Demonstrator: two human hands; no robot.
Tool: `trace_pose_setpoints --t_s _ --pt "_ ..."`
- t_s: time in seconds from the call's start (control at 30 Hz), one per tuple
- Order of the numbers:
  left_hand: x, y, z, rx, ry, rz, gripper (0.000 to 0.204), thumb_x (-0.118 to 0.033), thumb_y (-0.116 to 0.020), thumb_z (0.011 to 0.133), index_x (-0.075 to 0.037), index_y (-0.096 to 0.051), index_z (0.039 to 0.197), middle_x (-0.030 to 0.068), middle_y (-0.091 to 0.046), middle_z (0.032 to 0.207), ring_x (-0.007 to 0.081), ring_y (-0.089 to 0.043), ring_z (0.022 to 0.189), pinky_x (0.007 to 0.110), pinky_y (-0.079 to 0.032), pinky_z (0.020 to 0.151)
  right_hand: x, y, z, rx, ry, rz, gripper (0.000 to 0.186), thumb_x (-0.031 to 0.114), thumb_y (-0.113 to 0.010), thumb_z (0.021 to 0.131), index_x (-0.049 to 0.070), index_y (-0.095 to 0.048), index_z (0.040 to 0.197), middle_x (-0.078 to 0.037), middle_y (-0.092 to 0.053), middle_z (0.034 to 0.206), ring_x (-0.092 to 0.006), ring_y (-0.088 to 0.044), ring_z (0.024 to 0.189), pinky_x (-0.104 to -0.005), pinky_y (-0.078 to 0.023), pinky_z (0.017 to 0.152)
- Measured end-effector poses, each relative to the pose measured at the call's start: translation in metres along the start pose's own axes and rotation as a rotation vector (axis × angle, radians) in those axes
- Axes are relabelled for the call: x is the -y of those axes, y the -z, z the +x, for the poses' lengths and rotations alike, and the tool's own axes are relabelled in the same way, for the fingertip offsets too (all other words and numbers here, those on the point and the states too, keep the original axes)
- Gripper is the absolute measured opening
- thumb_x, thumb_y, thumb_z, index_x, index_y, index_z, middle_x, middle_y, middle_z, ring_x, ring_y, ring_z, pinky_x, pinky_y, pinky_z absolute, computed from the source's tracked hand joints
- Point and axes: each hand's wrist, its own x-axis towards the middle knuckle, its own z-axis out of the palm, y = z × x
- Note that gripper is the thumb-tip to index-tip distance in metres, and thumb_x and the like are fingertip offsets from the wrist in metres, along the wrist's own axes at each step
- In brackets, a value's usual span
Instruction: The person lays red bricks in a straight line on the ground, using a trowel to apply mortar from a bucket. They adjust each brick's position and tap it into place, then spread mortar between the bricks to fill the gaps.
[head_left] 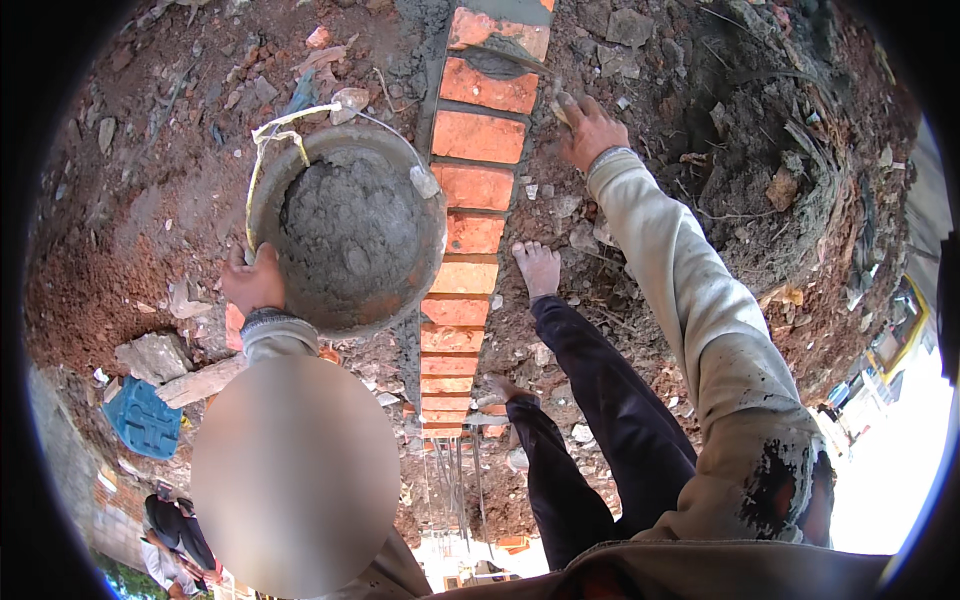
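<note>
A round bucket of wet grey mortar stands left of a narrow brick wall. My left hand is closed on the bucket's near-left edge, where a pale cord handle runs down to it. Over on the wall's right side, my right hand is closed round the handle of a trowel. The blade reaches left over the bricks near the wall's far end, and smeared mortar makes its outline hard to tell. Grey mortar fills the joints between the orange bricks.
My bare foot rests on rubble just right of the wall. Broken stones and a blue plastic piece lie at the left. A dug hollow lies to the right. Thin rods show at the wall's near end. Another person is at lower left.
</note>
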Motion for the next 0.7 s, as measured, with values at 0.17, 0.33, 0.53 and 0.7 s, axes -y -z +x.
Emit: trace_pose_setpoints --t_s 0.17,0.33,0.53,0.7 --pt "-0.003 -0.004 -0.005 -0.031 -0.005 -0.079 0.052 -0.014 -0.068 0.071 0.018 -0.052 0.109 0.0142 -0.063 0.091 0.0161 -0.058 0.077 0.027 -0.047 0.070 0.004 0.009 0.003 -0.070 0.064 0.029 0.057 0.028 -0.058 0.086 0.020 -0.039 0.139 -0.014 -0.049 0.126 -0.0338 -0.056 0.113 -0.0487 -0.048 0.089" --pt "-0.004 -0.005 -0.006 -0.029 -0.058 -0.098 0.029 -0.014 -0.065 0.071 0.008 -0.056 0.086 0.0072 -0.058 0.075 0.0128 -0.049 0.066 0.027 -0.041 0.060 0.003 0.010 0.014 -0.018 0.064 -0.061 0.056 0.027 -0.058 0.086 0.019 -0.039 0.138 -0.014 -0.050 0.125 -0.0337 -0.057 0.112 -0.0488 -0.048 0.089" --pt "-0.006 -0.007 -0.010 -0.056 -0.073 -0.123 0.019 -0.012 -0.064 0.070 0.003 -0.055 0.077 0.0035 -0.056 0.071 0.0112 -0.046 0.063 0.026 -0.039 0.058 -0.003 0.013 0.019 -0.060 0.122 -0.116 0.054 0.027 -0.057 0.086 0.019 -0.041 0.137 -0.015 -0.050 0.125 -0.0341 -0.057 0.111 -0.0495 -0.049 0.087" --pt "-0.005 -0.006 -0.009 -0.044 -0.084 -0.090 0.015 -0.010 -0.064 0.071 0.001 -0.056 0.077 0.0030 -0.056 0.069 0.0106 -0.046 0.063 0.027 -0.040 0.058 -0.012 0.006 -0.005 -0.083 -0.054 0.109 0.059 0.035 -0.061 0.082 0.021 -0.044 0.136 -0.013 -0.049 0.133 -0.0351 -0.059 0.110 -0.0486 -0.049 0.088"
